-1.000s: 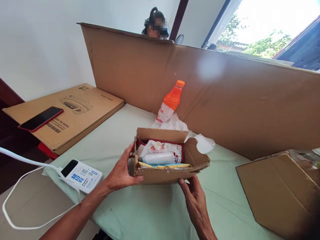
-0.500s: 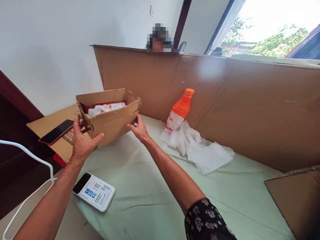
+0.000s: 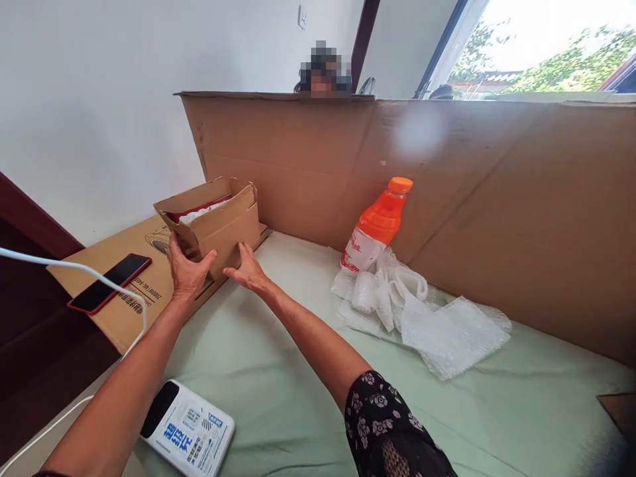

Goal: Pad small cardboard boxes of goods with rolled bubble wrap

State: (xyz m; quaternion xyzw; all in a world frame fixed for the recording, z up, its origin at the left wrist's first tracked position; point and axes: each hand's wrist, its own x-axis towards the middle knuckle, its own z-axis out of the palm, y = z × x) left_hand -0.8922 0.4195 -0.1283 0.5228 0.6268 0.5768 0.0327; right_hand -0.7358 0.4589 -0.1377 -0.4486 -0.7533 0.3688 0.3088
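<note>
1. A table with a pale green cover (image 3: 278,371) is walled at the far side by a tall cardboard sheet (image 3: 447,199).
2. A small open cardboard box (image 3: 218,222) is held at the far left, over a flat printed carton (image 3: 124,291), with packets seen inside.
3. The left hand (image 3: 186,268) is clamped on the box's near left corner, fingers curled around it.
4. The right hand (image 3: 248,270) is pressed against the box's lower right front, fingers together.
5. A red phone (image 3: 109,283) lies on the carton; an orange bottle (image 3: 376,225) and bubble wrap (image 3: 437,328) lie to the right; a white power bank (image 3: 186,430) lies near.
</note>
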